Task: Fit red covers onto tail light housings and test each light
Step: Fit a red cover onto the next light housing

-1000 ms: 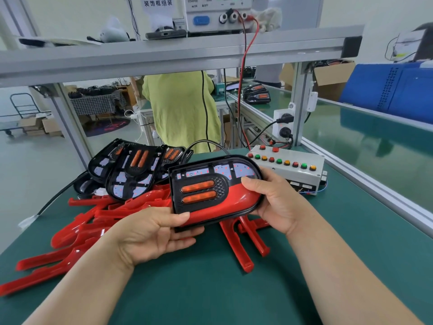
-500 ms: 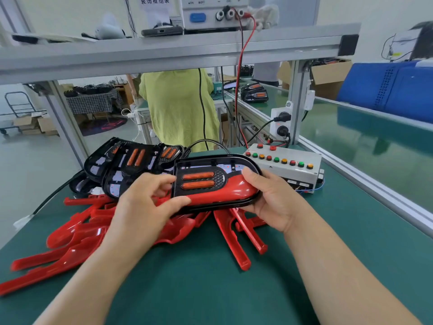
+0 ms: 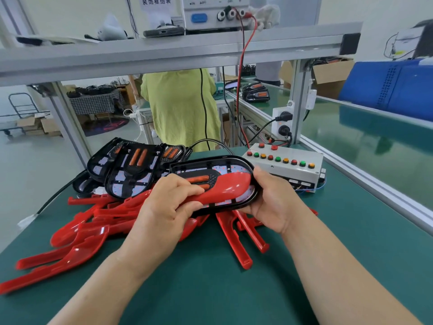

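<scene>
head view, one tail light housing held just above the green surface, in front of the person and near the test box. a red cover lies along the housing's near edge, apparently seated or nearly so; whether it has clicked home cannot be told. the left hand has its fingers curled over the left end, clamped on cover and housing together, while the right hand wraps the rounded right end, thumb on the rim. judged progress: early, as this unit looks unfinished and no lamp is seen lit or plugged in. a stack of bare housings leans behind the left hand, and a heap of loose red covers lies spread beneath and to the left, so many fittings and tests appear to remain. materials: the housing is a matt black plastic shell, oval with one rounded end, with a pale speckled board and two orange bar lenses inside; the covers are glossy translucent red plastic, spoon-shaped with long channelled stems; the test box is a pale box with rows of red, green and amber buttons.
</scene>
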